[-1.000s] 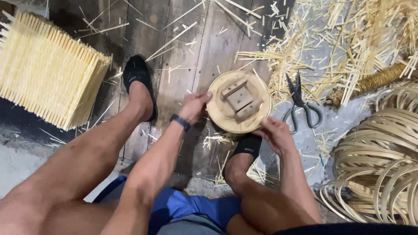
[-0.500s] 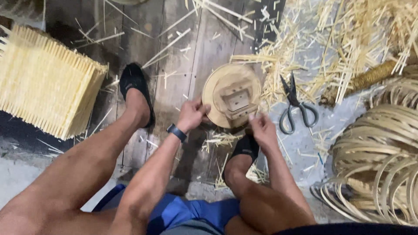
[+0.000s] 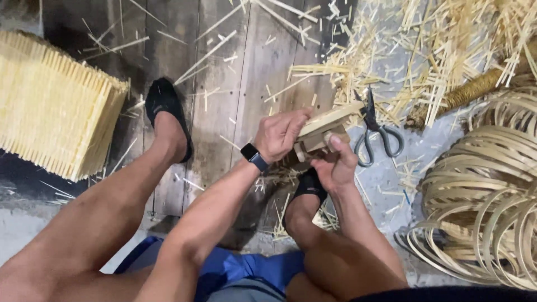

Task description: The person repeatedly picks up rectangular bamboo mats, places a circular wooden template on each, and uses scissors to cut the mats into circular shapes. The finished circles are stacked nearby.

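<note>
Head view: you hold the wooden block (image 3: pixel 320 132) above the floor (image 3: pixel 240 72).
Left hand (image 3: pixel 281 134): gripping its left end.
Right hand (image 3: pixel 335 165): gripping from below.
Long axis: rising rightward toward scissors (image 3: pixel 376 127).

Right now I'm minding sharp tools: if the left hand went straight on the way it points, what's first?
Past the wooden piece it grips, the left hand would probably meet the scissors; depth unclear.

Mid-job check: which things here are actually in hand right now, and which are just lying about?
In hand:
- wooden form, lifted and tilted
- left hand gripping its edge
- right hand holding it from below

Lying about:
- scissors on the floor
- bamboo strip coils
- bundle of bamboo sticks
- loose bamboo offcuts
</note>
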